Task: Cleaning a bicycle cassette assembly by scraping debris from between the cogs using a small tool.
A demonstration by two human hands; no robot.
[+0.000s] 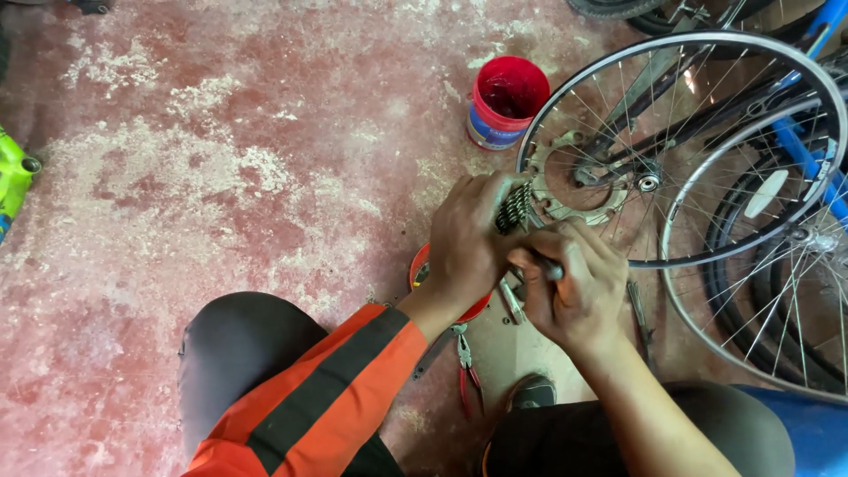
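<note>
- A bright green object (14, 181) is poking in at the far left edge, lying on the worn red floor (221, 132), well apart from the hands.
- The left hand (468, 243), coming out of an orange sleeve with a dark stripe (331, 397), is grasping a stack of toothed sprockets (513, 208), its fingers curling over the top of it.
- An orange dish (420, 265) is sitting on the floor under that hand, mostly hidden by it.
- Red-handled pliers (465, 371) are lying on the floor just below the left wrist.
- A red can (506, 102) is standing open above the hands, just beside the wheel's rim.
- The right hand (570, 283) is clenching a slim metal tool (549, 270), touching the left hand beside the sprockets.
- A spoked bicycle wheel (826, 97) is lying flat on the right, its hub (649, 182) near the sprockets.
</note>
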